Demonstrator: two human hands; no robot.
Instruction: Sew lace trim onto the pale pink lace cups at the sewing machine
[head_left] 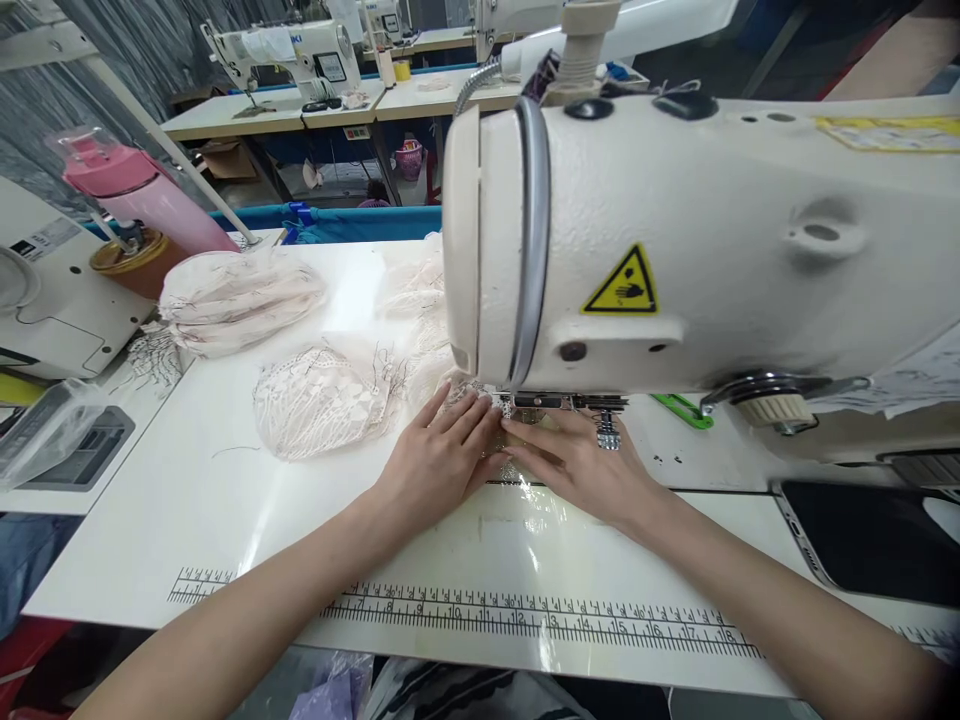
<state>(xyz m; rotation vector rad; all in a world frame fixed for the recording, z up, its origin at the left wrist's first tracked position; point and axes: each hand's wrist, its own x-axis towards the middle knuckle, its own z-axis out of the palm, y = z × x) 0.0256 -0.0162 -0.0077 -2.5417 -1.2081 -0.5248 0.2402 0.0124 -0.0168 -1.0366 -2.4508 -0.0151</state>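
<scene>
The head of a white sewing machine fills the right of the view, its needle area low at centre. My left hand lies flat, fingers stretched, on pale lace fabric just left of the needle area. Close by on the other side, my right hand reaches under the machine head with fingers extended, its fingertips near those of my left hand. Some of its fingers are hidden behind the presser parts. A cupped lace piece with loose threads lies left of my left hand.
A bundle of pale fabric pieces sits at the back left, near a pink bottle. On the right are a phone and a green thread snipper. A printed ruler runs along the table's front edge.
</scene>
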